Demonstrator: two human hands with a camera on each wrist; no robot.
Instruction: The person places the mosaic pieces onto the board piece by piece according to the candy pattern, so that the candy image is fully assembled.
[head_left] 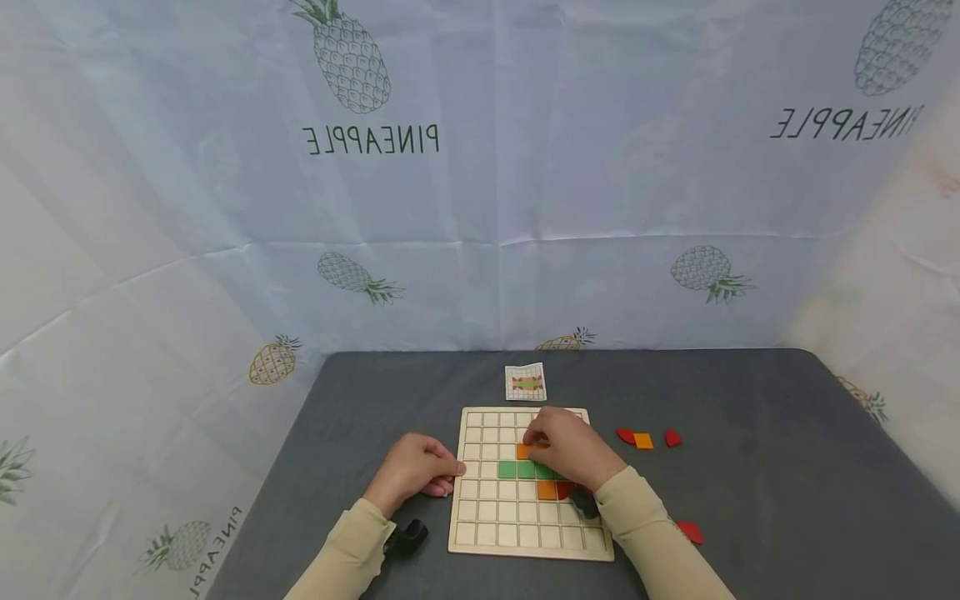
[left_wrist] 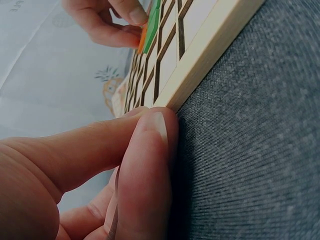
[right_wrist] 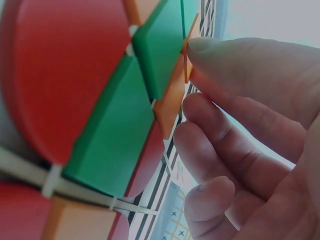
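Note:
A pale wooden grid board [head_left: 487, 533] lies on the dark table. My left hand [head_left: 412, 468] is at its left edge, thumb and fingertips pinching the board's rim in the left wrist view. Over the middle of the board, my right hand [head_left: 572, 443] pinches a thin orange tile [right_wrist: 187, 70] between thumb and index finger, tilted up from the grid. Below it runs a row of green tiles [head_left: 517, 470], with another orange tile [head_left: 547, 490] and a red rounded tile [head_left: 564, 491] in the row nearer me. The right hand and wrist hide the board's right part.
A small printed pattern card [head_left: 525, 382] lies beyond the board. To the right are a loose orange square [head_left: 643, 441], red curved pieces [head_left: 672, 437] and a red piece [head_left: 690, 532] beside the right sleeve. A pineapple-print cloth [head_left: 495, 192] hangs behind the table.

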